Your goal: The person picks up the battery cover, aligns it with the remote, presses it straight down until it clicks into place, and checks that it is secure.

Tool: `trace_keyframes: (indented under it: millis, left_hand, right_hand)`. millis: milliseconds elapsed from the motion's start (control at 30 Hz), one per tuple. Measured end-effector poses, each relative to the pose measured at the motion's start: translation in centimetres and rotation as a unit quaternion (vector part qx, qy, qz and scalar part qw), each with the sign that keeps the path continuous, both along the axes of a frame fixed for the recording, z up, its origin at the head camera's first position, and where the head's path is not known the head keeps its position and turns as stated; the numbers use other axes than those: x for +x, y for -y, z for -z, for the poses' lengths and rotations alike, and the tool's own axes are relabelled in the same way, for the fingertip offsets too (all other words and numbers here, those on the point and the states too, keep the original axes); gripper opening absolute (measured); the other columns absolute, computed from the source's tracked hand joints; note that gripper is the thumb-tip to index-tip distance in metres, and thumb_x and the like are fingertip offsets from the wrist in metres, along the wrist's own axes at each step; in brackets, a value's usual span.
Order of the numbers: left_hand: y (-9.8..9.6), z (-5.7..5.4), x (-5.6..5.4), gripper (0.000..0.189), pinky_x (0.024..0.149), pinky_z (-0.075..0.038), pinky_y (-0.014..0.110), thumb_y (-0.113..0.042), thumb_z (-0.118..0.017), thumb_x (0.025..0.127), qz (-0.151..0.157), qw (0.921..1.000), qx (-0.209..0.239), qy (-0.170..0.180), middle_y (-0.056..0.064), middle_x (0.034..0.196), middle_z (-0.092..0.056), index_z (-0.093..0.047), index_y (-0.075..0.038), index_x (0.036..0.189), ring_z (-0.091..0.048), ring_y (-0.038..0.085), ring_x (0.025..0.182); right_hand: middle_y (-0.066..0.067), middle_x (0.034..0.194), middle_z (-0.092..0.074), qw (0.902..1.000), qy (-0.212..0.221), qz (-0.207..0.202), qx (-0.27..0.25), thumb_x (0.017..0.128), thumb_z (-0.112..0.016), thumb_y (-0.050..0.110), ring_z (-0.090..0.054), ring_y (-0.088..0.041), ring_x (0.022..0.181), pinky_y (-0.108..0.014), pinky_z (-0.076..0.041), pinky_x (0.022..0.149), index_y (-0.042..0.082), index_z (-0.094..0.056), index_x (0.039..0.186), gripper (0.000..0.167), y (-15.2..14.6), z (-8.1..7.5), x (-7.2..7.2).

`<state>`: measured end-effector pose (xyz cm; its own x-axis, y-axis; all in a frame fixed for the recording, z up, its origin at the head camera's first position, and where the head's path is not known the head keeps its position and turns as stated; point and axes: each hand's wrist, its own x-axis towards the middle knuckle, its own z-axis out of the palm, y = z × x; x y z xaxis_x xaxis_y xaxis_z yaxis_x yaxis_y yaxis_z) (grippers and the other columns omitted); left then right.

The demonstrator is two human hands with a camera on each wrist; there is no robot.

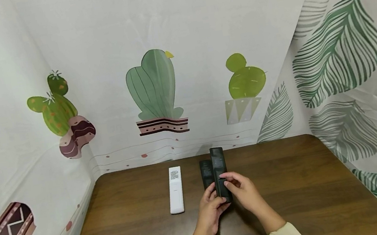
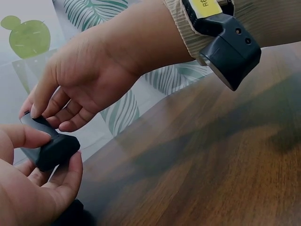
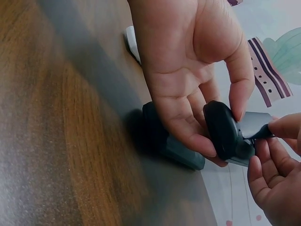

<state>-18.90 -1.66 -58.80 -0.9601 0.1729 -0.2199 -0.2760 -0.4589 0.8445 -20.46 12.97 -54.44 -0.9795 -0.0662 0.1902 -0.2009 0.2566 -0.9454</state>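
My left hand [image 1: 208,213] grips the lower end of a black remote control [image 1: 218,160], thumb on its near end and fingers underneath. The remote is held up off the table with its back side facing up. At the lower part of that back, my right hand [image 1: 248,195] pinches the battery cover [image 3: 256,133] between thumb and fingers. In the right wrist view the cover stands tilted at one edge, with a dark gap under it. A second black remote control [image 1: 206,171] lies just left of the held one, partly hidden by it and my left hand.
A white remote control [image 1: 175,191] with a printed label lies on the brown wooden table [image 1: 128,225], left of the hands. Behind and beside the table hangs a white cloth [image 1: 195,18] printed with cacti and leaves. A wrist camera [image 2: 230,52] sits on the right wrist.
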Motion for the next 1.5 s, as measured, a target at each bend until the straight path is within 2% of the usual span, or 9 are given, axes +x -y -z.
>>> trace_keyframes:
  millis: [167, 333, 500, 1000, 1167, 1500]
  left_hand:
    - [0.0, -0.1, 0.1, 0.074, 0.087, -0.058, 0.036, 0.003, -0.061, 0.083, -0.001, 1.0000, -0.002, 0.000, 0.009, 0.126, -0.066, -0.036, -0.002, 0.152, -0.069, 0.019, 0.100]
    - [0.0, -0.1, 0.1, 0.070, 0.089, -0.057, 0.037, 0.000, -0.063, 0.087, 0.001, 1.0000, -0.004, 0.001, 0.011, 0.128, -0.064, -0.036, -0.003, 0.152, -0.068, 0.019, 0.101]
    - [-0.1, -0.1, 0.1, 0.070, 0.089, -0.057, 0.037, -0.002, -0.064, 0.089, 0.003, 1.0000, -0.007, -0.001, 0.011, 0.129, -0.064, -0.036, -0.004, 0.152, -0.068, 0.019, 0.102]
    - [0.0, -0.3, 0.2, 0.070, 0.090, -0.057, 0.038, -0.001, -0.063, 0.088, 0.004, 1.0000, -0.006, -0.006, 0.009, 0.127, -0.065, -0.036, -0.004, 0.152, -0.068, 0.020, 0.103]
    - [0.0, -0.3, 0.2, 0.070, 0.090, -0.057, 0.038, 0.000, -0.063, 0.088, 0.003, 1.0000, -0.005, -0.005, 0.009, 0.127, -0.065, -0.036, -0.003, 0.152, -0.068, 0.020, 0.102]
    - [0.0, -0.2, 0.3, 0.070, 0.090, -0.057, 0.038, 0.000, -0.063, 0.087, 0.002, 1.0000, -0.004, -0.005, 0.008, 0.125, -0.066, -0.036, -0.003, 0.152, -0.068, 0.020, 0.101]
  right_hand:
    - [-0.016, 0.104, -0.069, 0.9997, 0.013, 0.013, 0.014, 0.095, -0.064, 0.000, -0.061, -0.013, 0.089, -0.022, -0.049, 0.078, 0.006, -0.072, 0.118, 0.024, 0.2, -0.3, 0.2]
    - [-0.018, 0.104, -0.065, 0.9993, 0.019, 0.016, 0.026, 0.095, -0.063, -0.003, -0.060, -0.020, 0.090, -0.023, -0.048, 0.079, 0.000, -0.071, 0.118, 0.025, 0.6, -2.2, 1.0]
    - [-0.017, 0.105, -0.061, 0.9991, 0.016, 0.012, 0.037, 0.094, -0.063, -0.003, -0.058, -0.018, 0.091, -0.020, -0.047, 0.079, -0.001, -0.071, 0.119, 0.025, 0.7, -3.6, 1.6]
    - [-0.015, 0.100, -0.056, 0.9990, 0.026, 0.026, 0.026, 0.093, -0.064, -0.004, -0.053, -0.011, 0.086, -0.020, -0.045, 0.079, 0.000, -0.072, 0.117, 0.025, 1.0, -3.4, 1.5]
    - [-0.015, 0.099, -0.055, 0.9992, 0.011, 0.029, 0.025, 0.092, -0.064, -0.004, -0.052, -0.010, 0.084, -0.020, -0.043, 0.076, 0.000, -0.073, 0.116, 0.025, 1.1, -3.3, 1.6]
    - [-0.017, 0.099, -0.056, 0.9989, 0.029, 0.021, 0.029, 0.093, -0.064, -0.004, -0.053, -0.016, 0.086, -0.021, -0.044, 0.077, 0.000, -0.072, 0.118, 0.027, 0.9, -3.3, 1.5]
